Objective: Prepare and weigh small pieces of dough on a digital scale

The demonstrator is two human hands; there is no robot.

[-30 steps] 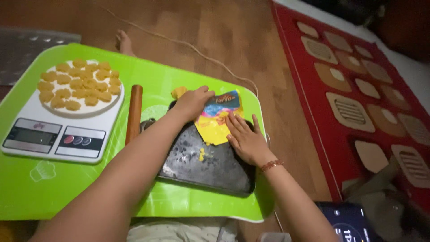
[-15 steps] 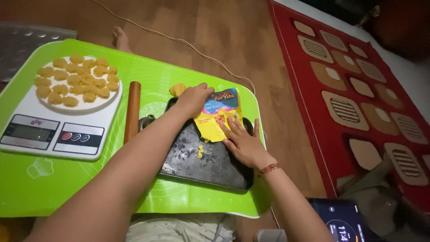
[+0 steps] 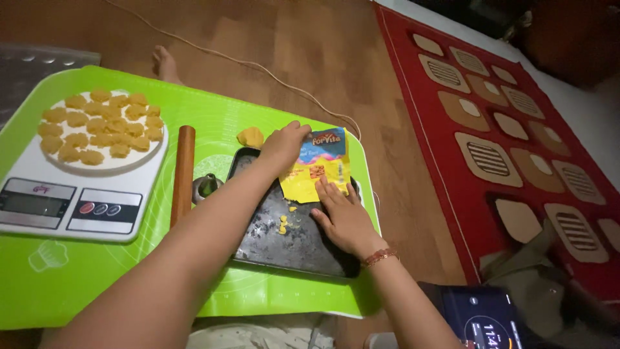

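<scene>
**Fingers flat on the yellow wrapper, over the dark tray**

Fingers of your right hand are lying straight and close together, pressing flat on the lower edge of the yellow wrapper. Your left hand is curling over the wrapper's upper left corner, fingertips bent down onto it; whether they are pinching it, you cannot tell from this angle. The wrapper is lying across the far right corner of the dark baking tray, partly overhanging its rim. Small yellow crumbs are sitting on the tray's middle, just left of your right hand. A lump of yellow dough is resting just beyond the tray's far edge. A wooden rolling pin is lying left of the tray, and farther left a white kitchen scale is carrying a plate of dough pieces. All of it is sitting on the green mat.
</scene>
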